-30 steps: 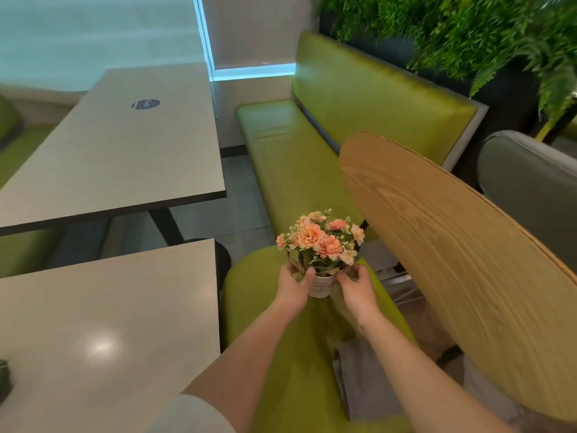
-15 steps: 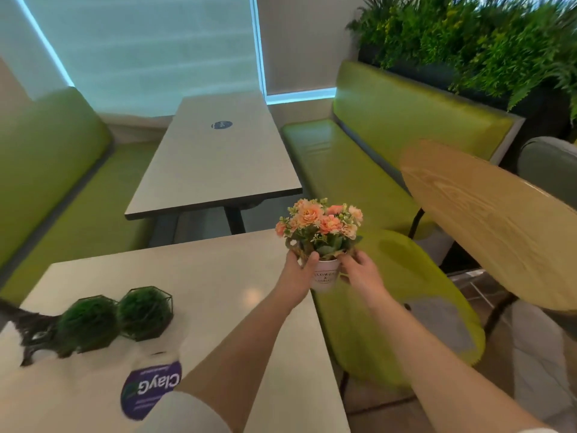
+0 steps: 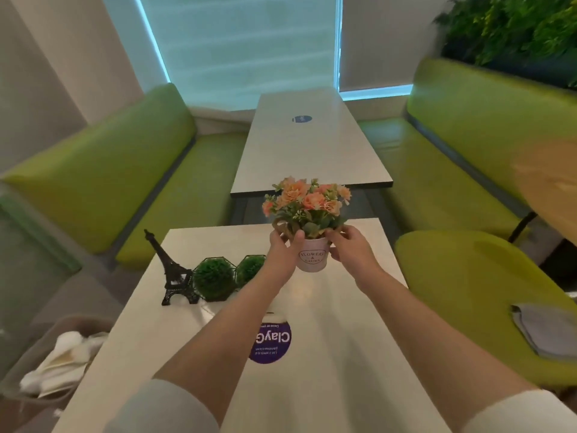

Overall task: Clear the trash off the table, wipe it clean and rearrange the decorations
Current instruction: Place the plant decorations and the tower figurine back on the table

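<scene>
Head view: flower pot (image 3: 311, 257) is held up over the far half of the near table (image 3: 327, 339), both hands on it. Cannot tell for sure whether its base touches the tabletop; it looks just above it. Left hand (image 3: 285, 250) wraps the pot's left side near the rim, thumb across the front, fingers curled round behind. Right hand (image 3: 346, 246) pinches the right side of the rim, fingers partly tucked under the foliage. Both hands closed round the pot, neither free.

Handling guess: small pale pot with printed label, peach flowers (image 3: 307, 198) and stiff-looking leaves (artificial, by the look), so light and top-bulky, not top-heavy. Pot wall looks smooth and rigid, a bit slippery; blooms would bend or pull out if grabbed. Best hold is the pot body just under the rim, as now, not the stems. One hand would likely do; two keeps it upright for set-down.

Other decorations on the table's left part: black Eiffel tower model (image 3: 173, 273), upright, touching or just beside a green ball in a wire frame (image 3: 214, 278), a second green ball (image 3: 249, 268) right next to it, partly hidden by the left forearm. Purple round sticker (image 3: 271, 343) near the table's middle. Grey cloth (image 3: 544, 331) lies on the green stool (image 3: 468, 276) to the right. Bin with crumpled white tissues (image 3: 59, 360) sits low at left.
</scene>
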### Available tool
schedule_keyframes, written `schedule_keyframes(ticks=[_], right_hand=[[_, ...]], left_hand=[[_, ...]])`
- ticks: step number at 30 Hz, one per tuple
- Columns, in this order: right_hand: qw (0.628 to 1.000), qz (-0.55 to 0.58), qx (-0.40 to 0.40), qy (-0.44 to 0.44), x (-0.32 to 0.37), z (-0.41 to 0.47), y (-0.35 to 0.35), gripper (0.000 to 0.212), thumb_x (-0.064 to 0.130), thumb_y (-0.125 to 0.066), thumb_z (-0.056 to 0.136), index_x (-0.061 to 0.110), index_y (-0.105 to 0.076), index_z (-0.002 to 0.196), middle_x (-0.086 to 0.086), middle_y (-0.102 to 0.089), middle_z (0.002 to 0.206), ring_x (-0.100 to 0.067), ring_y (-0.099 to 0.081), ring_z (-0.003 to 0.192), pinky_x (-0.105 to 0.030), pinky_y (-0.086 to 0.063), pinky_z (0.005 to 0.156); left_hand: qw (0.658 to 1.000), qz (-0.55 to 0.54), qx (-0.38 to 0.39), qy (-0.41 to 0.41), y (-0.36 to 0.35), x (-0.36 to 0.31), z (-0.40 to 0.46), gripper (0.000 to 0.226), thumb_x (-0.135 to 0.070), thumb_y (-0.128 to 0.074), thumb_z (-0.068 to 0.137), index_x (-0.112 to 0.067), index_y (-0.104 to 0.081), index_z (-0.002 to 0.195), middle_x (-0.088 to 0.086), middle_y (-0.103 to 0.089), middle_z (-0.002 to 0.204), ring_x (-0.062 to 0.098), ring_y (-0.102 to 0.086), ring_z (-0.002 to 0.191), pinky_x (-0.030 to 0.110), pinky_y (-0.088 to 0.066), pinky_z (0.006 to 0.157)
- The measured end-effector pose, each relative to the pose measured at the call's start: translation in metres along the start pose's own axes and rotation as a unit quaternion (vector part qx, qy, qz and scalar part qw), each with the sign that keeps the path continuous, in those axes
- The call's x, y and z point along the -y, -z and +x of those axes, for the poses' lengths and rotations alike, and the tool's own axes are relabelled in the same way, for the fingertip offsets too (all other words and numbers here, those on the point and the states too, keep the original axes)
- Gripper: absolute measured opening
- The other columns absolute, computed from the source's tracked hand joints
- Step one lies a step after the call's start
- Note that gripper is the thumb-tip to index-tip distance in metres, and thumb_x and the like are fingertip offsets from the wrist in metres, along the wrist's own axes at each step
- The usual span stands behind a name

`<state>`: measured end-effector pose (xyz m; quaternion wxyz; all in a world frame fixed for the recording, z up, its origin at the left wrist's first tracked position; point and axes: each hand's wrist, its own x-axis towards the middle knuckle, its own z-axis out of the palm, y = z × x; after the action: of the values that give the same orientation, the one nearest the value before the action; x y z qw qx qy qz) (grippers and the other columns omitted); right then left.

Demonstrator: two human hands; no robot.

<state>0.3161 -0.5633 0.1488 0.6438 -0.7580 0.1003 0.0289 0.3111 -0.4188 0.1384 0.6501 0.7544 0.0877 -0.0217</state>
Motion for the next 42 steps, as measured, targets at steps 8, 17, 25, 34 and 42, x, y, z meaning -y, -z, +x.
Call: schedule_keyframes(ticks=[8,17,25,34,42], right_hand=[[0.994,-0.033,0.097,0.023,0.011,0.039,-0.085,0.041,0.034,-0.054,0.098,0.017,-0.048,0.135,-0.003,-0.057,0.135,-0.024,-0.055,0.120,-0.044,-0.048,0.102],[0.985,-0.086,0.146,0.032,0.010,0.081,-0.162,0.042,0.030,-0.052,0.100,0.018,-0.046,0.140,0.000,-0.055,0.139,-0.020,-0.049,0.128,-0.034,-0.040,0.096],[0.984,-0.115,0.136,-0.003,-0.009,0.119,-0.217,0.046,0.031,-0.063,0.094,0.018,-0.048,0.136,0.000,-0.057,0.135,-0.020,-0.053,0.122,-0.032,-0.042,0.090],[0.939,-0.326,0.106,-0.032,-0.043,0.141,-0.243,0.034,0.055,-0.058,0.091,0.031,-0.055,0.114,0.005,-0.065,0.115,-0.022,-0.057,0.111,-0.038,-0.036,0.096],[0.916,-0.387,0.092,-0.037,-0.046,0.136,-0.248,0.017,0.049,-0.055,0.094,0.034,-0.047,0.099,0.004,-0.065,0.115,-0.021,-0.052,0.116,-0.045,-0.022,0.108]], left_hand=[[0.995,0.030,-0.099,0.016,0.080,0.018,0.043,0.038,-0.040,-0.056,0.095,-0.020,-0.047,0.126,0.005,-0.050,0.138,0.027,-0.049,0.128,0.050,-0.044,0.105],[0.985,0.141,-0.101,0.000,0.152,0.044,0.091,0.038,-0.040,-0.065,0.090,-0.017,-0.058,0.120,0.003,-0.056,0.126,0.020,-0.053,0.117,0.031,-0.040,0.086],[0.941,0.316,-0.125,0.005,0.195,0.080,0.137,0.030,-0.058,-0.068,0.080,-0.036,-0.054,0.096,-0.005,-0.064,0.114,0.025,-0.053,0.115,0.048,-0.045,0.093],[0.905,0.418,-0.074,0.032,0.202,0.112,0.161,0.058,-0.077,-0.059,0.072,-0.036,-0.060,0.113,-0.012,-0.064,0.114,0.019,-0.054,0.114,0.039,-0.034,0.091],[0.887,0.457,-0.030,0.058,0.212,0.122,0.172,0.068,-0.087,-0.054,0.064,-0.038,-0.063,0.110,-0.011,-0.067,0.110,0.018,-0.052,0.112,0.040,-0.032,0.093]])
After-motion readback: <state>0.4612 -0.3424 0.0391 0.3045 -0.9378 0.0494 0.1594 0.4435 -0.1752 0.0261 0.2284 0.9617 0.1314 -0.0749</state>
